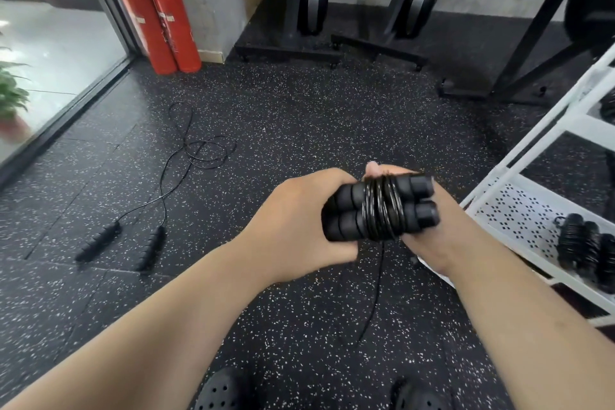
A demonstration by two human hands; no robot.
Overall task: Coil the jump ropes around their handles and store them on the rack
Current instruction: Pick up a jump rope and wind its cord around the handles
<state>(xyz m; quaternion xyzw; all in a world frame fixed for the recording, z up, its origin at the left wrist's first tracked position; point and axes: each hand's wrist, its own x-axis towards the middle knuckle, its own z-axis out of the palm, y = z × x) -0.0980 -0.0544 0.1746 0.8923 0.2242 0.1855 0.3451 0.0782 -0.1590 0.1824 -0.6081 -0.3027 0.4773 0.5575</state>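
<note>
Nearest: two dark perforated shoes (226, 389) on the speckled rubber floor (299, 116).

Above them a loose tail (376, 286) of thin black cord hangs from the bundle to the floor, so winding is judged unfinished.

Left hand (299, 223): fingers closed round the near ends of the held handles (346, 215), two black foam grips side by side. Right hand (429, 243): behind and under the far ends, thumb on top of the coil (382, 210). Its fingers are hidden, so I cannot tell whether it also pinches the cord.

Handling, as judged:
- Foam grips look light, soft and non-slip. Best hold is on the bare foam either side of the coil.
- Cord looks glossy, thin and springy, likely to unwind if tension drops. The last turn wants tucking under.

Second jump rope (159, 196): uncoiled on the left part of the floor, both handles toward the viewer, cord looping away toward the glass wall.

Rack (519, 163): white, at the floor's right edge. Its perforated lower shelf (512, 216) carries coiled ropes (585, 246) at the right end, blurred, count unclear. An upper shelf holds something dark, cut off by the frame.

Far: two red fire extinguishers (159, 20) in the floor's far-left corner.
</note>
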